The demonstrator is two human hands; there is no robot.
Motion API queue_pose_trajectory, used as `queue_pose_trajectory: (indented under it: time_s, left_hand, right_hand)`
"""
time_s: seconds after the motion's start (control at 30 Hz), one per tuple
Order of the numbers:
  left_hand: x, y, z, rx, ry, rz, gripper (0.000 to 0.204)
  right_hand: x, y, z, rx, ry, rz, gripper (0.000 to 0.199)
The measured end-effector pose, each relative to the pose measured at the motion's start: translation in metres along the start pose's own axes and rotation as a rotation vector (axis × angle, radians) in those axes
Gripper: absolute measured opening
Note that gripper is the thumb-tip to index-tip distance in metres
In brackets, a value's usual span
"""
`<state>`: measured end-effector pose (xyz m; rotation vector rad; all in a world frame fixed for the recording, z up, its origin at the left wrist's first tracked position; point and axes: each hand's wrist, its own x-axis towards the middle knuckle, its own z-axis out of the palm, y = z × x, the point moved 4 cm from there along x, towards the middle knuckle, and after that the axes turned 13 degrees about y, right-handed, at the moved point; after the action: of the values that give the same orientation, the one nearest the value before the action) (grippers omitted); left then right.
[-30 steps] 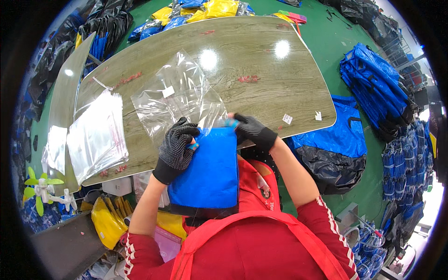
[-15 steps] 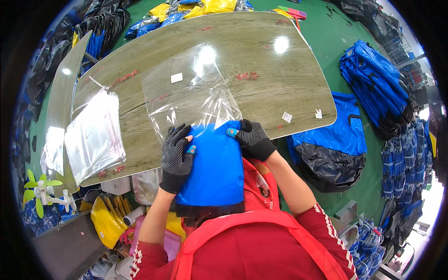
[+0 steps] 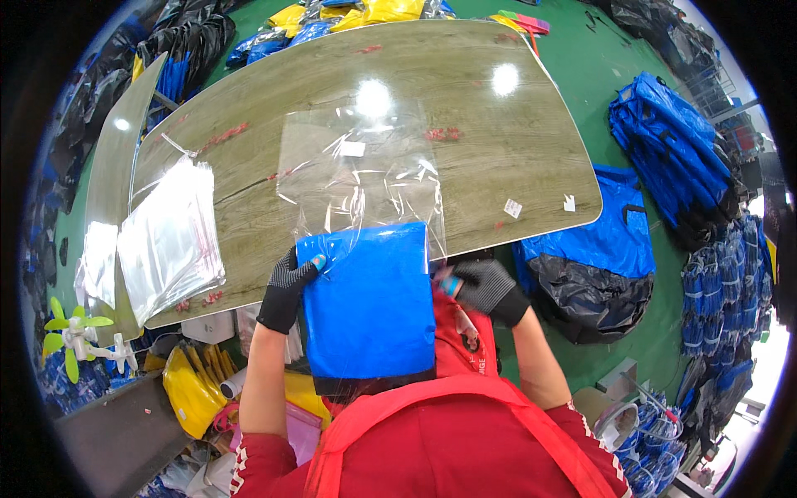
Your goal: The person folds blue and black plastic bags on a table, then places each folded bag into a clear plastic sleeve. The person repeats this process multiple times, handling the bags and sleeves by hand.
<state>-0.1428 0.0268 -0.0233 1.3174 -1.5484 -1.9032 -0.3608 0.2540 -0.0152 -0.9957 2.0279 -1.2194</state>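
A folded blue bag (image 3: 368,303) with a black lower edge lies in front of me, between my body and the table's near edge. Its top end sits at the mouth of a clear plastic bag (image 3: 332,183), which spreads flat on the table; how far it goes in I cannot make out. My left hand (image 3: 282,286), in a dotted black glove, is closed on the blue bag's upper left corner, thumb in front. Just off its upper right side is my right hand (image 3: 490,290), gloved alike, its curled fingers blurred; whether they hold anything is unclear.
A stack of clear plastic bags (image 3: 173,241) lies on the left of the wood-patterned table (image 3: 498,149). A white label (image 3: 352,149) shows near the plastic bag's middle. Blue and black bags (image 3: 594,249) rest on the green floor at right. A small green-bladed fan (image 3: 75,339) stands at lower left.
My right hand has left the blue bag's top edge and moved right and down. My left hand has slid left and down to the corner. The plastic bag has shifted slightly right.
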Motion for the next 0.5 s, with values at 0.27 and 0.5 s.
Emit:
queue_pose_trajectory:
  time_s: [0.27,0.5]
  left_hand:
    - [-0.068,-0.027,0.012,0.071,-0.011,-0.077,0.076]
    - [-0.096,-0.092,0.029,0.155,-0.041,0.015,0.064]
  right_hand:
    - [-0.026,-0.015,0.043,0.474,0.008,0.225,0.083]
    - [-0.085,0.009,0.023,0.722,-0.035,0.505,0.07]
